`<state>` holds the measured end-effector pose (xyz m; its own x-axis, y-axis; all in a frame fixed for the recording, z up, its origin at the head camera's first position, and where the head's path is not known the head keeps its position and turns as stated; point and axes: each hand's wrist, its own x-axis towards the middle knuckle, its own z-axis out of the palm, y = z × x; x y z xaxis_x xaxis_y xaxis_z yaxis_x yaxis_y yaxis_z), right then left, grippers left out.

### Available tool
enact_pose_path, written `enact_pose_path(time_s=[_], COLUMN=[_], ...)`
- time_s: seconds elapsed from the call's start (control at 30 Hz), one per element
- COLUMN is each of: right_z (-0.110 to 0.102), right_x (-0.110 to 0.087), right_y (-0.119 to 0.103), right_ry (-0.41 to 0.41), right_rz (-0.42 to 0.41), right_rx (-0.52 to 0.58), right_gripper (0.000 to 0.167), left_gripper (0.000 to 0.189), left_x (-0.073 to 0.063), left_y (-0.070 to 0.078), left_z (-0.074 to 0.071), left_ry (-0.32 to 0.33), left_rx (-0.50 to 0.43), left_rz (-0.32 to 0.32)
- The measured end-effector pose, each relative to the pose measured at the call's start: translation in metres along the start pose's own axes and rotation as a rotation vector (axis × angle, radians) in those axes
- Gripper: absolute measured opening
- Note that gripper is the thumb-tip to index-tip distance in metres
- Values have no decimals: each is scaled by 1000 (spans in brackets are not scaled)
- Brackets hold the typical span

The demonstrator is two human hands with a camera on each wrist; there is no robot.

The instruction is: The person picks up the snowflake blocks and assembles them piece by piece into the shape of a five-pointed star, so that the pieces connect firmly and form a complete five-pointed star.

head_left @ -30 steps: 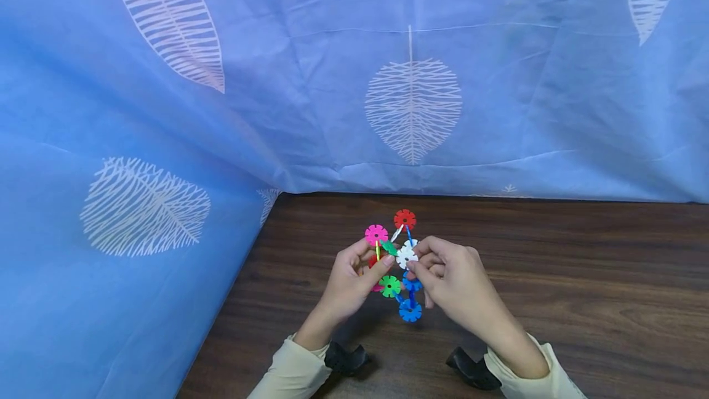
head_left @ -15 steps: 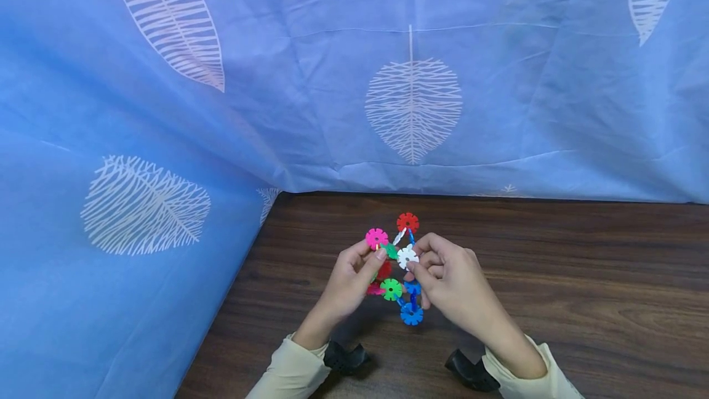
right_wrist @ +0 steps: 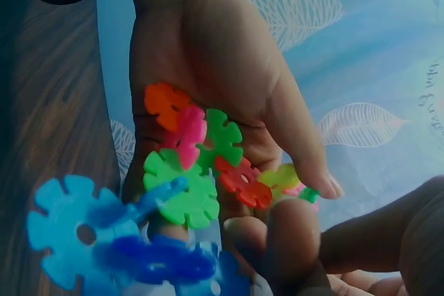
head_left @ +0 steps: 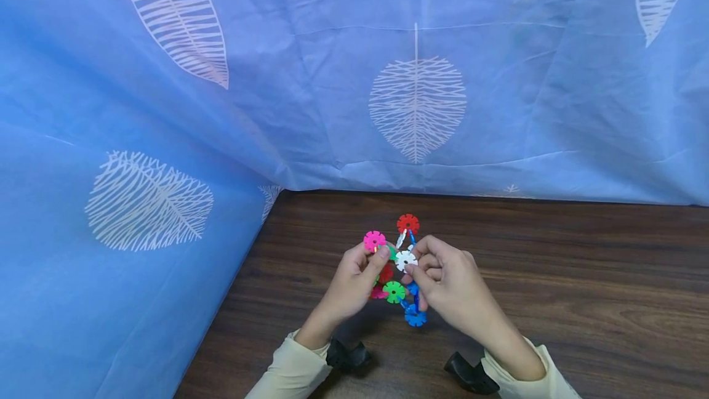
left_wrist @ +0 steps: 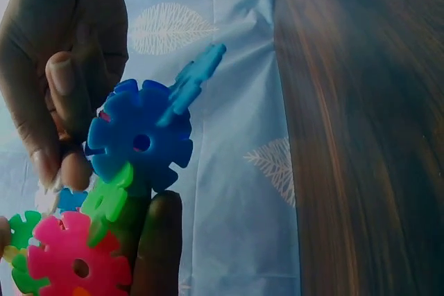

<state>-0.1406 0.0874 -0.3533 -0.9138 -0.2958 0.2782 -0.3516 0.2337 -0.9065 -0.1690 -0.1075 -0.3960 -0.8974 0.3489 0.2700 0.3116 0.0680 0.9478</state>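
Slotted plastic snowflake discs in several colours are linked into one loop, held up between both hands over the table. My left hand (head_left: 351,279) grips the loop's left side, its thumb lying by a pink disc (head_left: 374,241) and partly covering a green one. My right hand (head_left: 454,282) pinches a white disc (head_left: 406,261) between thumb and index finger. Farthest out is a red disc (head_left: 408,223); a light green disc (head_left: 394,292) and a blue disc (head_left: 415,317) hang nearer me. In the left wrist view, another blue disc (left_wrist: 139,136) shows beside the fingers. Whether white and green are joined is hidden.
Dark wood-grain table (head_left: 581,288) lies beneath the hands. Blue cloth with white leaf prints (head_left: 332,79) stands along the back and left. Black wrist-worn devices sit at the left cuff (head_left: 348,356) and the right cuff (head_left: 471,374).
The linked discs have sunk slightly toward me. My left thumb has slid up over the green disc beside the pink one. My right hand keeps its pinch on the white disc.
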Motion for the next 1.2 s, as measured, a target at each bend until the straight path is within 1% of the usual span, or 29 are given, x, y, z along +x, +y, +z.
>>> enact_pose_path(time_s=[0.17,0.27,0.33,0.4,0.5,0.6,0.77,0.83,0.93,0.97,1.03,1.07,1.13,1.2], right_z=[4,5,5,5,4,5,8,9,5,2,-6,-12,-24,-36], right_x=[1,1,0,0,-1,-1,-1,0,0,-1,-2,-3,-3,-1], right_y=[0,-1,-2,-4,-5,-5,-4,-5,-7,-9,-14,-15,-18,-16], right_ry=[25,44,49,47,45,56,65,61,34,24,34,56,137,206], right_rz=[-10,26,58,82,90,96,138,155,166,161,124,81,-2,-50], right_rx=[4,26,35,24,-14,-44,-46,-39,-70,-91,-171,-229,-326,-396], right_gripper=[7,4,1,1,5,8,12,10,6,2,5,8,11,15], left_gripper=[30,29,29,30,30,29,28,28,30,30,30,31,32,32], left_x=[-1,-1,-2,-2,-2,-2,-4,-4,-3,-3,-3,-3,-2,-2], left_y=[-3,-5,-6,-7,-8,-9,-11,-12,-10,-9,-8,-7,-5,-4], left_z=[2,3,5,6,8,11,16,18,18,17,15,13,11,8], left_ry=[31,39,32,18,13,24,40,43,38,31,15,7,-12,-36], left_rx=[-13,-18,-27,-35,-43,-45,-53,-59,-55,-50,-37,-31,-21,-15], left_rz=[14,33,39,41,43,46,34,28,25,26,37,46,66,79])
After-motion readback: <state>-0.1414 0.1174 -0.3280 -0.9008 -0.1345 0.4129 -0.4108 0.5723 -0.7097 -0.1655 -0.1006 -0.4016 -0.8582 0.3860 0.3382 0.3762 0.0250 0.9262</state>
